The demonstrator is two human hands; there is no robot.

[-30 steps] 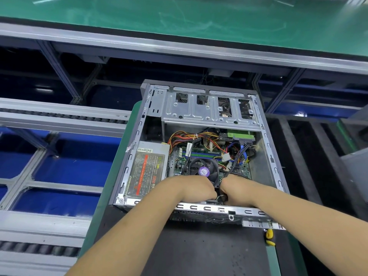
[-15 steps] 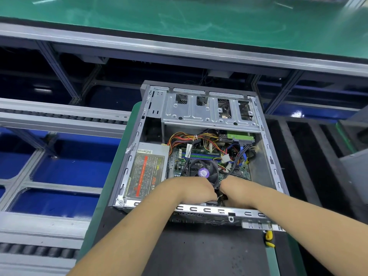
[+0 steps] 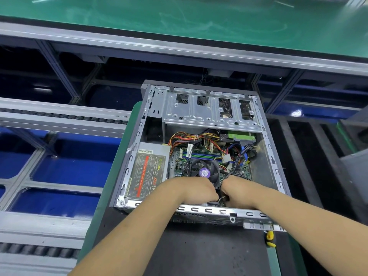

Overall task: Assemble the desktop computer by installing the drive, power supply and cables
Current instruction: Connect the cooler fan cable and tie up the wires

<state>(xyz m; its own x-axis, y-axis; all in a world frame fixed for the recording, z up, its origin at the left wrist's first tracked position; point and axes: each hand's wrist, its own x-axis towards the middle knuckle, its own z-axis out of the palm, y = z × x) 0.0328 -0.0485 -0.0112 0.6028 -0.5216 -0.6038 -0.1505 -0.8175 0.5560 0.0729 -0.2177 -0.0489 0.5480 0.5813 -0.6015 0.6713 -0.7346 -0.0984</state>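
Fingers of both the left hand (image 3: 196, 191) and right hand (image 3: 238, 193) curl out of sight over a thin black cable (image 3: 235, 168) beside the black round cooler fan (image 3: 204, 172), low in the open grey steel computer case (image 3: 266, 144), so whether they pinch it I cannot tell; likely cabling, next seating its plug squarely.

We cannot see the fingers of our left hand (image 3: 196, 189) or right hand (image 3: 238, 191); they curl down out of sight behind the near rim of the open grey metal computer case (image 3: 207, 209), so whatever they hold stays hidden. A small yellow object (image 3: 269, 238) on the black worktop (image 3: 199, 251) is too small to identify.
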